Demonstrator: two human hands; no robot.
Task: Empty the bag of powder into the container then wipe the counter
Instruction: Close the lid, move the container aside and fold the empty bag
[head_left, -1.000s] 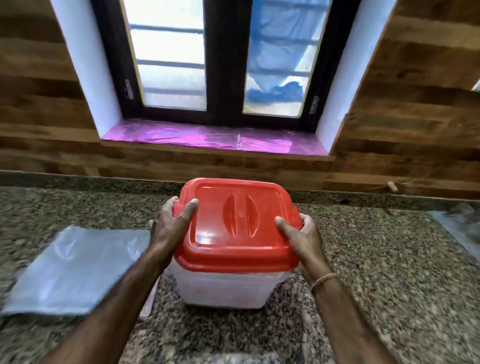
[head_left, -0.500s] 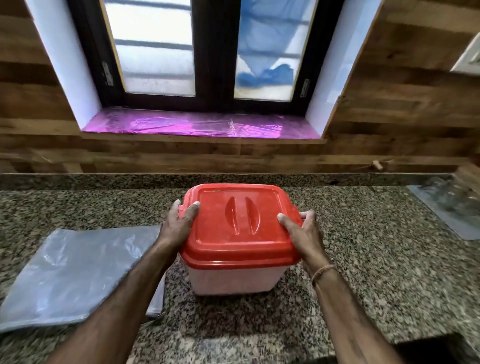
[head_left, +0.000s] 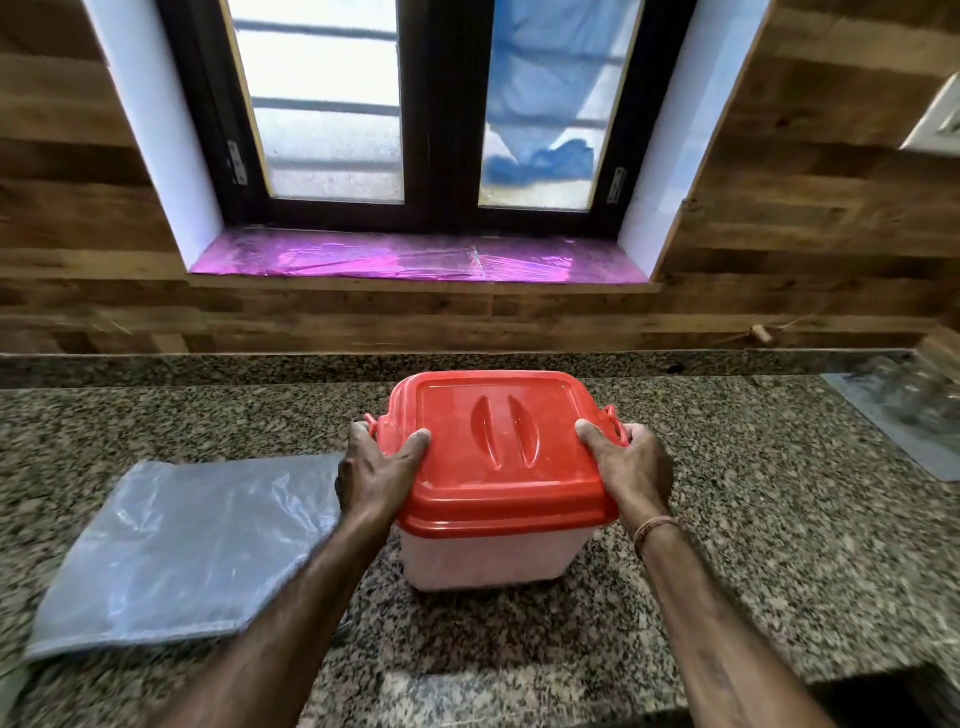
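Observation:
A white translucent container (head_left: 488, 561) with a red lid (head_left: 498, 447) stands on the speckled granite counter (head_left: 753, 519), in the middle of the head view. My left hand (head_left: 376, 473) grips the lid's left side, thumb on top. My right hand (head_left: 631, 467) grips the lid's right side the same way, beside a small red latch. A flat, clear plastic bag (head_left: 182, 551) lies on the counter to the left, partly under my left forearm. Its contents cannot be made out.
A wood-panelled wall with a dark-framed window and a purple-covered sill (head_left: 415, 260) rises behind the counter. A crumpled clear plastic sheet (head_left: 904, 410) lies at the far right. The counter's front edge (head_left: 857, 670) drops off at the lower right.
The container now stands lower and farther from me on the counter, both hands still on its lid. The camera has tilted, showing more of the window.

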